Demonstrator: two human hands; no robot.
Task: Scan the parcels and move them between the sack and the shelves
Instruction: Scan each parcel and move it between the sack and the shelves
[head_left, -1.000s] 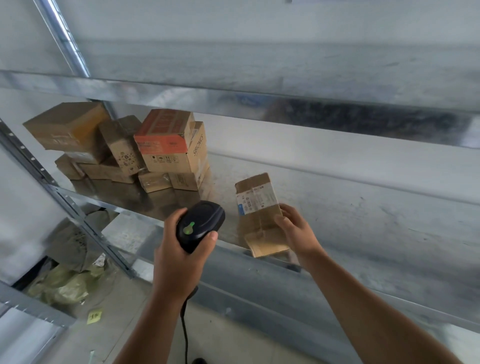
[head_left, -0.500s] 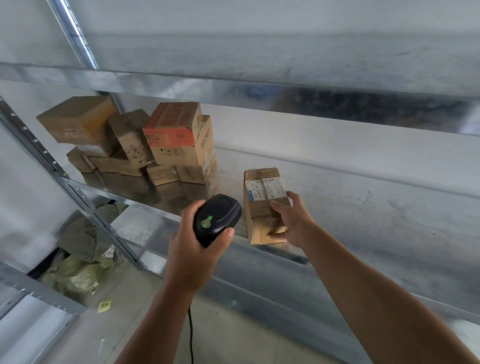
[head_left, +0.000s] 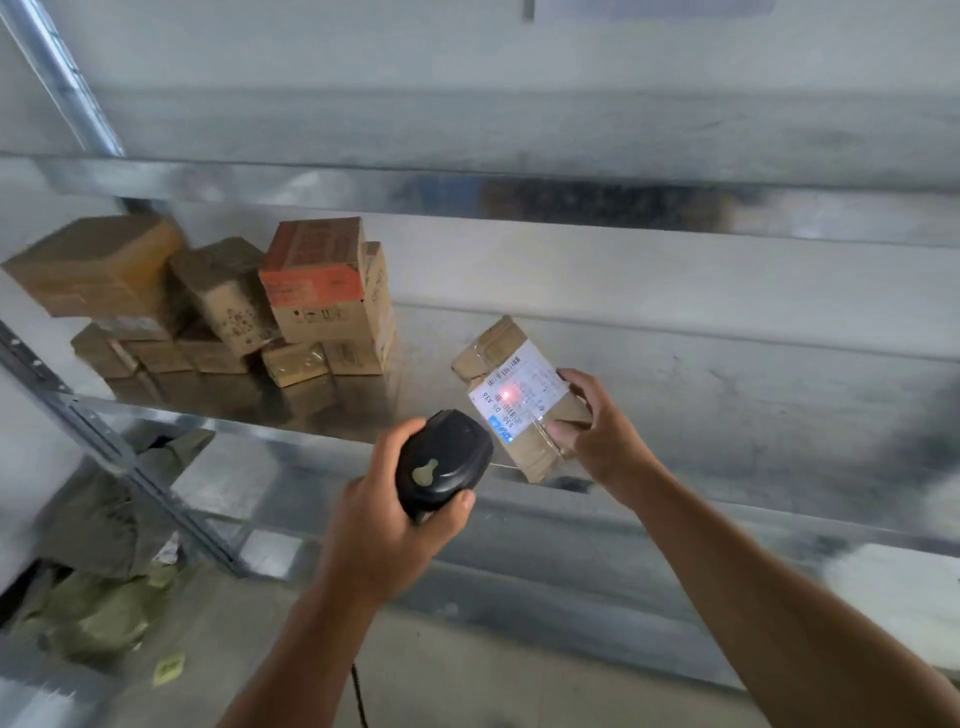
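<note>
Both hands work apart from each other: the left hand (head_left: 379, 530) grips a black scanner (head_left: 441, 460), and the right hand (head_left: 597, 426) holds a small brown parcel (head_left: 519, 400) tilted at the front edge of the metal shelf (head_left: 727, 415). A red light spot lies on the parcel's white label (head_left: 511, 397). Further left on the shelf stands a pile of cardboard boxes (head_left: 218, 306). Below, on the floor, lies a greenish sack (head_left: 93, 613).

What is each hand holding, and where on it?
The left hand grips the black scanner by its handle; the right hand holds the small parcel at its right side.
</note>
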